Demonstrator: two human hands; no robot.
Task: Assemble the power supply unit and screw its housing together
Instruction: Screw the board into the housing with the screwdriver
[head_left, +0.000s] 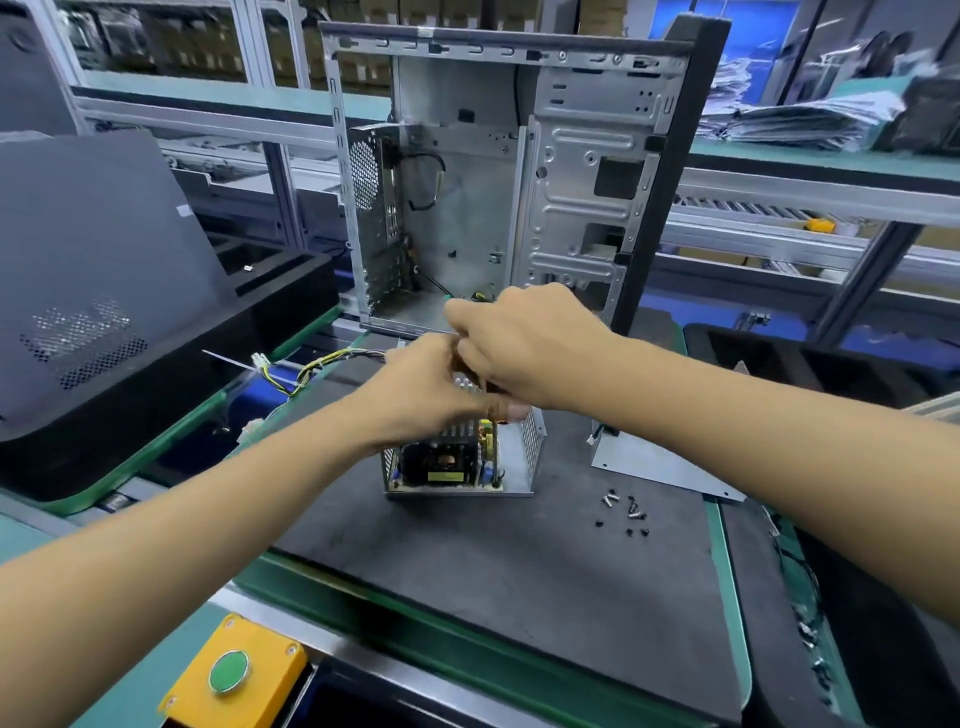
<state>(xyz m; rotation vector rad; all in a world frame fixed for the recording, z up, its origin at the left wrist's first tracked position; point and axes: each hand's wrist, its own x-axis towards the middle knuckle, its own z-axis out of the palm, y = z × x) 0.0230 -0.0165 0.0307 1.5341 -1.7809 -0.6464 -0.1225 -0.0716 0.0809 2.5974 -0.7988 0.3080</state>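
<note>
Both forearms reach forward from the bench's near edge and meet mid-bench over the open power supply unit (457, 457) on the dark mat (467, 571). The left hand (426, 389) curls its fingers over the unit's top. The right hand (524, 348) is curled just behind; what its fingers hold is hidden. Loose screws (626, 512) lie to the right, beside the flat cover plate (654, 462). An empty computer case (493, 182) stands upright at the far edge.

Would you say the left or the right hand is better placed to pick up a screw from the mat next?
Probably the right hand: the loose screws lie on the mat to the right of the power supply unit, under the right forearm. The left hand would have to cross over the unit.
</note>
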